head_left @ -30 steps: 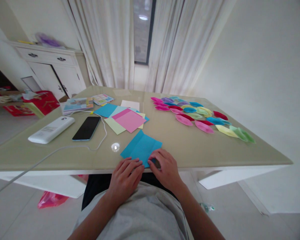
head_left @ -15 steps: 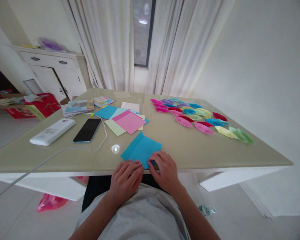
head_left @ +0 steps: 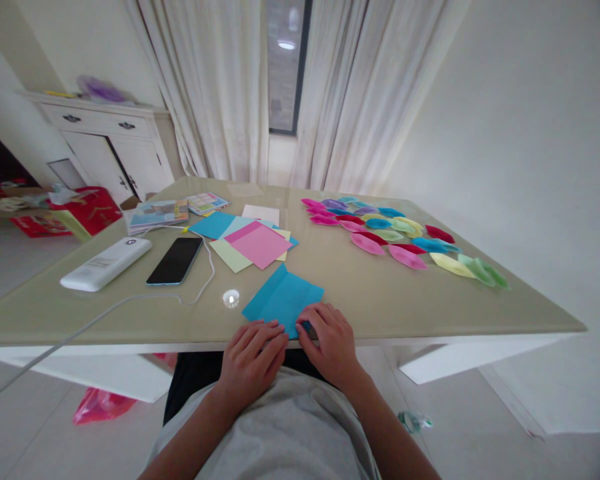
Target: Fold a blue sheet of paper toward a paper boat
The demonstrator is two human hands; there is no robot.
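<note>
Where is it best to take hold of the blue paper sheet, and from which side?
Probably the far left corner of the blue paper sheet, approached from the left. It lies flat on the table, and the left hand and right hand already press its near edge.

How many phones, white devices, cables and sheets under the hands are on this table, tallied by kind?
Phone: 1
White device: 1
Cable: 1
Blue sheet at the near edge: 1
Total: 4
</note>
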